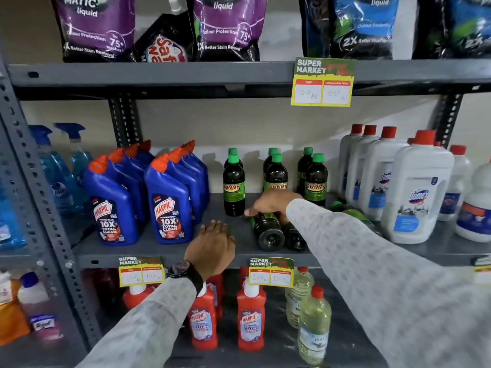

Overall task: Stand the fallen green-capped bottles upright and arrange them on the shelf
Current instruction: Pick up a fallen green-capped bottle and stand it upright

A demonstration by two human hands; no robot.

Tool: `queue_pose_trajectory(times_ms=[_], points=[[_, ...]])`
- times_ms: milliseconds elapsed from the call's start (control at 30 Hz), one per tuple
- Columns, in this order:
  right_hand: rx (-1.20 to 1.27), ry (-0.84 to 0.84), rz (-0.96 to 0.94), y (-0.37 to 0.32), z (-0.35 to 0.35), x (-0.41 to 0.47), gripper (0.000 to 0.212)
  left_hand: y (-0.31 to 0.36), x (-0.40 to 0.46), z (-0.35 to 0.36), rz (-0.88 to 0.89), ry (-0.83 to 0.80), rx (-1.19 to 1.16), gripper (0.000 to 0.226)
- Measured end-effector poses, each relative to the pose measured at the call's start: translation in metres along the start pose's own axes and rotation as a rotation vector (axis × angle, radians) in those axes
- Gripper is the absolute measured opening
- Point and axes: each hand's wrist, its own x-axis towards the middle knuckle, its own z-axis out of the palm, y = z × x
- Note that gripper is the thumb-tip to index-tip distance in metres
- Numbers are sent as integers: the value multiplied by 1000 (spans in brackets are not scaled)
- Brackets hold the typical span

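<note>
Palm-down, right hand (271, 203) on fallen bottle (267, 229)

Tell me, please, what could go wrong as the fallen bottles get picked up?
The right hand reaches over the fallen bottles, close to the standing green-capped bottles; a nudge from the sleeve could topple those. The fallen ones lie near the shelf edge and might roll off.

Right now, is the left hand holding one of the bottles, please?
No, the left hand hovers open above the shelf, touching no bottle.
</note>
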Motion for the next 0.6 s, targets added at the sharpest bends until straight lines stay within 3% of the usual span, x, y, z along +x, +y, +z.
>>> queue_pose_trajectory(times_ms=[100,200,367,467,600], points=[[11,-131,91,-10,20,16,92,-12,0,14,24,-88,106,60],[60,-131,102,-9,25,19,92,-10,-2,11,55,-111,148,58],[230,-126,115,-5,17,20,74,-10,1,7,68,-103,172,58],[322,-48,56,-9,-1,9,51,-10,0,7,70,-82,151,59],[489,141,-47,-12,-22,-8,52,-12,3,14,48,-93,147,59]])
